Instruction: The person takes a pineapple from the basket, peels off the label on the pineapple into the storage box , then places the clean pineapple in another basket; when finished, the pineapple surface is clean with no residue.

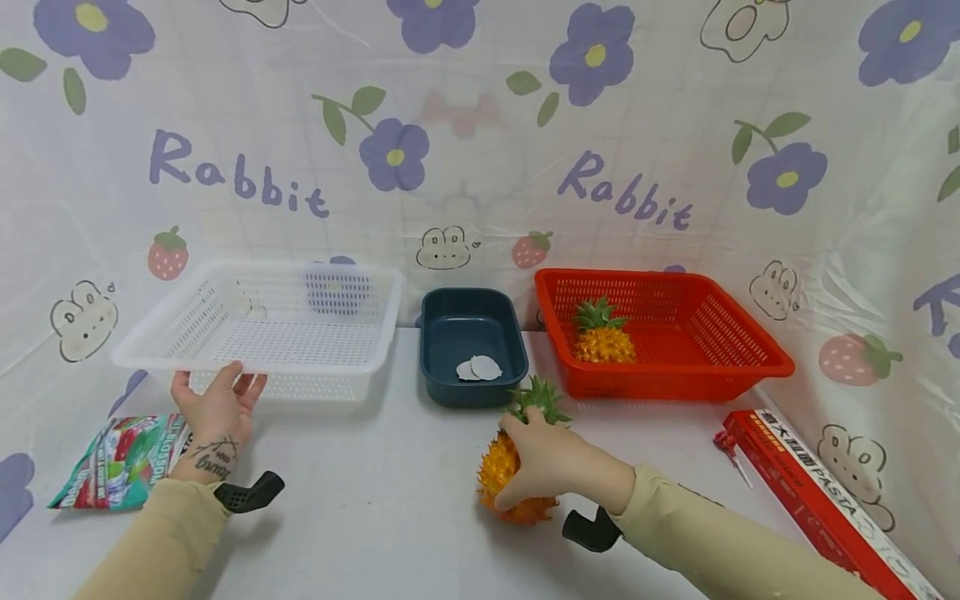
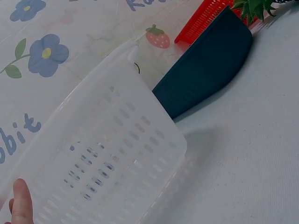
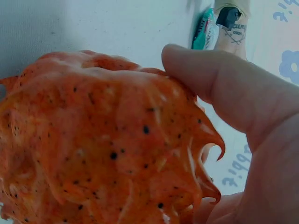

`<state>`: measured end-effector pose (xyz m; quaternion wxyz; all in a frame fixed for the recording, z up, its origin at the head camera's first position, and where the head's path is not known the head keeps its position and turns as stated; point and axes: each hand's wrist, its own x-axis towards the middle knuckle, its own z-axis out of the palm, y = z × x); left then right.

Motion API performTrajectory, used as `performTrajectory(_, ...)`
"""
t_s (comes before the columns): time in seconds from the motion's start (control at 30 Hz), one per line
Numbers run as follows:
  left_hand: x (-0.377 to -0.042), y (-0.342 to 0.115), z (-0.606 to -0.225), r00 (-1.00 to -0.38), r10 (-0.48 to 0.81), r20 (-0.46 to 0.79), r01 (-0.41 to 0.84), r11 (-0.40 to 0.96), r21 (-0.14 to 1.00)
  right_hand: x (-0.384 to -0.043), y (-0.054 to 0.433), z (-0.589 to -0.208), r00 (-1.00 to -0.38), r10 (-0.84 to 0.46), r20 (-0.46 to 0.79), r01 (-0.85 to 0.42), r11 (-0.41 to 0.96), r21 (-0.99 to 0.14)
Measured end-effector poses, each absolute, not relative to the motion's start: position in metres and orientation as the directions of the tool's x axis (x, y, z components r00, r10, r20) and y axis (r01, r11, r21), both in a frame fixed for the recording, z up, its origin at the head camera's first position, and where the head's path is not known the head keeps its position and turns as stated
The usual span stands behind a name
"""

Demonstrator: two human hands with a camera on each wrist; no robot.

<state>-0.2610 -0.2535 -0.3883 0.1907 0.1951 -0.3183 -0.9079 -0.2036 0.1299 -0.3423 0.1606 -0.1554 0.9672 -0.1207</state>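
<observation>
My right hand [image 1: 543, 458] grips an orange-yellow spiky toy pineapple [image 1: 498, 475] with a green leafy crown, over the white table in front of the dark blue tub. In the right wrist view, the thumb presses against the black-speckled orange skin of the pineapple [image 3: 107, 140]. My left hand [image 1: 217, 412] holds the front rim of a white plastic basket [image 1: 360, 367] at the left. Only a fingertip of the left hand [image 2: 22, 203] shows against this basket in the left wrist view. Another pineapple [image 1: 606, 343] lies in the red basket [image 1: 675, 382].
Between the baskets stands the dark blue tub [image 1: 468, 395], holding white flat pieces [image 1: 480, 367]. A colourful snack bag [image 1: 123, 462] lies by my left wrist. At the right are a long red pasta box [image 1: 810, 492] and a small red-wrapped lollipop [image 1: 725, 442].
</observation>
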Motion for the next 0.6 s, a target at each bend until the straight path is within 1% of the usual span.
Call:
performTrajectory(0.23, -0.2609, -0.2537, -0.3890, -0.850, -0.476, -0.226, 0.225, -0.716, 0.661, -0.2028, 0.1311, -0.3404, -0.910, -0.338, -0.240, -0.266, 0.921, -0.286)
performTrajectory(0.6, -0.2623, -0.2540, -0.3906, -0.851, -0.474, -0.227, 0.223, -0.717, 0.661, -0.1999, 0.1351, -0.3382, -0.906, -0.353, -0.233, -0.294, 0.922, -0.254)
